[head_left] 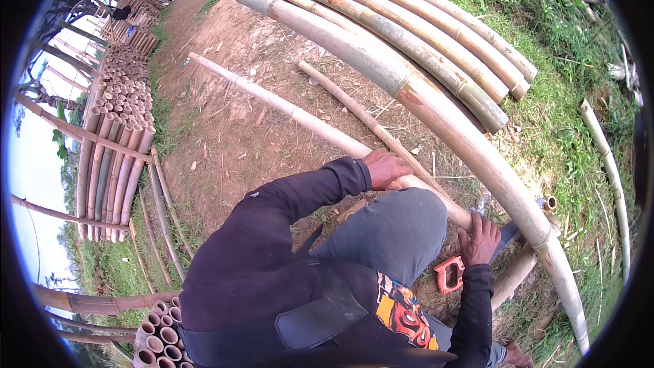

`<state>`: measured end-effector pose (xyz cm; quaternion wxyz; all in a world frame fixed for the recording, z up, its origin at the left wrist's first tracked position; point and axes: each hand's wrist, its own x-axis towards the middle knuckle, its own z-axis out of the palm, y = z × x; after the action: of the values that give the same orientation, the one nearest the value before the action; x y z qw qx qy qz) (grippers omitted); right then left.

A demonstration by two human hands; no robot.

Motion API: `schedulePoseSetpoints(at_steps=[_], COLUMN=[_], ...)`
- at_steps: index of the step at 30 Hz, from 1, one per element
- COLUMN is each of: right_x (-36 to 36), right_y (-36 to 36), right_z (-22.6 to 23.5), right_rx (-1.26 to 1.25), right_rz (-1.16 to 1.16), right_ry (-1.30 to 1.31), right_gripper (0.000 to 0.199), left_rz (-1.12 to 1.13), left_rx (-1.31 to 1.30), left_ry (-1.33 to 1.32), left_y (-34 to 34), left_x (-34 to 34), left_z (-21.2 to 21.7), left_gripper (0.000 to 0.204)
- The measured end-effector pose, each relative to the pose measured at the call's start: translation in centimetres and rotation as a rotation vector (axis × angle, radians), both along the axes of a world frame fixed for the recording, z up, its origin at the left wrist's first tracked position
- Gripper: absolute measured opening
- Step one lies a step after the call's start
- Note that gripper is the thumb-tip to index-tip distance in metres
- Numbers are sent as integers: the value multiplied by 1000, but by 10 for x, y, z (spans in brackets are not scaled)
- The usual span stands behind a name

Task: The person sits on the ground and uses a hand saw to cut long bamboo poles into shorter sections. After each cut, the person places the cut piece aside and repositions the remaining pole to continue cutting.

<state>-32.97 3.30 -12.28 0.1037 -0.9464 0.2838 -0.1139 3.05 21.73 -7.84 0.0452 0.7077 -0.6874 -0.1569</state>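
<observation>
The thick bamboo pole [443, 105], curving from the upper middle to the lower right, serves as the landmark. On its left, with a strip of ground between, a slimmer pale pole [272, 99] slants down toward its lower half, the near end stopping just short of it. The person's left hand [385, 169] has its grip closed over the pale pole, well to the left of the thick pole; the right hand [480, 240], near the thick pole's lower half, has its grip clenched around the pale pole's near end. A bent knee in grey trousers [388, 235] stands close against the pale pole, left of the thick pole. Just beside the right hand, also left of the thick pole, is a saw with an orange handle [449, 274]; its blade reaches toward the thick pole, partly hidden behind the hand. Another bamboo length [514, 276] shows partly beneath the thick pole's lower part. Between the thick pole and the pale pole lies a thin stick [371, 119], roughly in line with the latter. A row of bamboo poles [422, 24] lies close along the thick pole's upper right side. Well to the thick pole's left stand stacked bamboo tubes [112, 163].
</observation>
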Motion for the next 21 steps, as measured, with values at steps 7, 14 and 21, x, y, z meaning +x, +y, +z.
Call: schedulePoseSetpoints(at_steps=[7,14,21], right_x=[-42,-64,-73], right_y=[-40,-87,-120], right_z=[68,88,81], right_rx=[-186,-224,-127], right_rz=[-166,-207,-171], right_ry=[-166,-181,-177], right_gripper=[69,61,55], left_rz=[-121,-189,-170], left_rx=[-266,-176,-108], left_ry=[-98,-75,-50], left_y=[-101,-174,-203], left_x=[-17,-34,-41], left_z=[92,117,108], left_gripper=[56,52,55])
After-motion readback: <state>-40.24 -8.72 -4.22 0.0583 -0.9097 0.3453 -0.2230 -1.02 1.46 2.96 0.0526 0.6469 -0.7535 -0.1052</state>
